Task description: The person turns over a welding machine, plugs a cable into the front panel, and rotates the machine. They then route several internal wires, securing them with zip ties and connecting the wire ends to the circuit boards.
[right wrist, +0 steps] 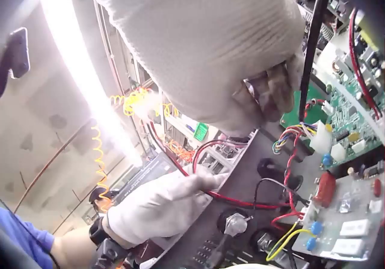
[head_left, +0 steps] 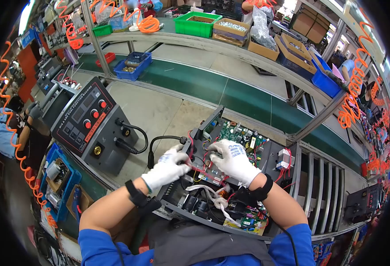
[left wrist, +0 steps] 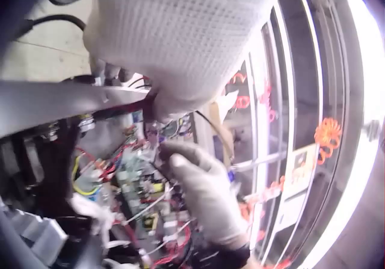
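Both hands wear white knit gloves over an opened welding-machine chassis [head_left: 172, 201]. At the upper edge of its front panel [right wrist: 240, 179], my left hand [head_left: 166, 167] pinches the red and black wires [right wrist: 243, 203]. In the left wrist view, that glove [left wrist: 174, 34] covers much of the panel edge. My right hand [head_left: 234, 162] is bent over the inner wiring, beside a green circuit board [head_left: 243, 135]. Its fingers [right wrist: 274, 91] curl in the right wrist view; I cannot tell what they hold. Below lies a smaller board with a yellow wire [right wrist: 281, 242].
A finished-looking welding machine [head_left: 93, 119] stands at left, with a black cable [head_left: 144, 137] plugged in. Blue bins [head_left: 133, 66], a green bin [head_left: 197, 23] and cartons line the shelf beyond. Metal rollers [head_left: 321, 190] lie to the right. Orange coiled hoses [head_left: 352, 102] hang around.
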Demonstrator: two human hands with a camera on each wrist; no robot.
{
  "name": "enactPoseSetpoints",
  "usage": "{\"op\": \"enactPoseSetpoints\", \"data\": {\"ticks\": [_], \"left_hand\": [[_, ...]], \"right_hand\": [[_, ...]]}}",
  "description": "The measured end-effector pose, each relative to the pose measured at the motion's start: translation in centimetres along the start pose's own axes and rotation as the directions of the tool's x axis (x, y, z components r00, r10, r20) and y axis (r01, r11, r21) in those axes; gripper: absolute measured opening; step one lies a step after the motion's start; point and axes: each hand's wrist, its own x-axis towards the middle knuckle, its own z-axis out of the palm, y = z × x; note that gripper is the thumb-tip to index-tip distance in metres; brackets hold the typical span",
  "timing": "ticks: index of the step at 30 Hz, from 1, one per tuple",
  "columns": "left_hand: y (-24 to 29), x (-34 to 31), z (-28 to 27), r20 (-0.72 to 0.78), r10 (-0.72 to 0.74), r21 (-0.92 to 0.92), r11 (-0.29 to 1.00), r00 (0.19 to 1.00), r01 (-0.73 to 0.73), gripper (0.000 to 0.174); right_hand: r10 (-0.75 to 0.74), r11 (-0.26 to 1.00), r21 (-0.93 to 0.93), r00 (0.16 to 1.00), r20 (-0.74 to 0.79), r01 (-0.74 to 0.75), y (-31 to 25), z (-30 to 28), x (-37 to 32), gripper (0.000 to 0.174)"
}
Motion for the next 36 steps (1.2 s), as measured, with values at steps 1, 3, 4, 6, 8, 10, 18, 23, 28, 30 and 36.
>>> {"op": "enactPoseSetpoints", "data": {"ticks": [1, 3, 4, 6, 8, 10, 18, 23, 28, 30, 36], "left_hand": [[-0.6, 0.1, -0.6, -0.004, -0.017, -0.219, 0.976, 1.0, 0.015, 0.022], [0.3, -0.6, -2.4, 0.054, -0.164, -0.463, 0.87, 0.985, 0.17, 0.027], [3.2, -1.2, -4.4, 0.075, -0.207, -0.481, 0.85, 0.975, 0.217, 0.031], [3.0, -1.1, -4.1, -0.146, -0.021, -0.587, 0.806, 0.989, -0.069, 0.037], [4.4, -0.5, -4.7, -0.196, 0.016, -0.61, 0.781, 0.98, -0.135, 0.037], [5.8, -0.1, -5.2, -0.231, 0.067, -0.559, 0.807, 0.971, -0.189, 0.037], [7.1, 1.4, -4.6, -0.312, -0.013, -0.669, 0.714, 0.95, -0.21, 0.033], [8.2, 2.7, -2.7, -0.285, 0.079, -0.681, 0.684, 0.955, -0.26, 0.03], [9.2, 4.1, -3.3, -0.125, 0.301, -0.089, 0.946, 0.945, -0.313, 0.029], [8.7, 4.7, -2.8, -0.065, 0.249, -0.33, 0.909, 0.966, -0.256, 0.033], [7.2, 4.1, -1.3, -0.12, 0.187, -0.556, 0.801, 0.975, -0.222, 0.025]], "right_hand": [[-0.002, 1.0, 0.004, 1.0, -0.011, 0.002, 0.0, -0.3, 0.0, 0.029], [0.044, 0.999, -0.018, 0.999, 0.006, -0.043, 0.0, -0.6, -0.3, 0.028], [-0.093, 0.99, -0.111, 0.994, -0.059, 0.086, -0.2, -0.3, -0.5, 0.028], [-0.134, 0.978, -0.163, 0.991, -0.003, 0.132, -1.1, 0.6, -0.6, 0.03], [-0.162, 0.963, -0.197, 0.978, 0.133, 0.186, -2.0, 2.1, 0.1, 0.036], [-0.179, 0.932, -0.271, 0.957, 0.229, 0.239, -2.1, 3.6, -0.6, 0.034], [-0.231, 0.959, -0.024, 0.832, 0.505, 0.281, -0.7, -0.5, -3.3, 0.039], [-0.077, 0.892, 0.438, 0.993, -0.088, 0.108, -3.3, -6.7, -2.1, 0.062], [-0.262, 0.909, 0.237, 0.913, -0.312, 0.342, -5.6, -8.7, 0.7, 0.035], [-0.132, 0.901, 0.372, 0.959, -0.252, 0.222, -5.7, -9.0, 1.7, 0.019], [0.153, 0.568, 0.805, 0.983, 0.104, -0.174, -3.6, -9.3, 3.7, 0.026]]}}
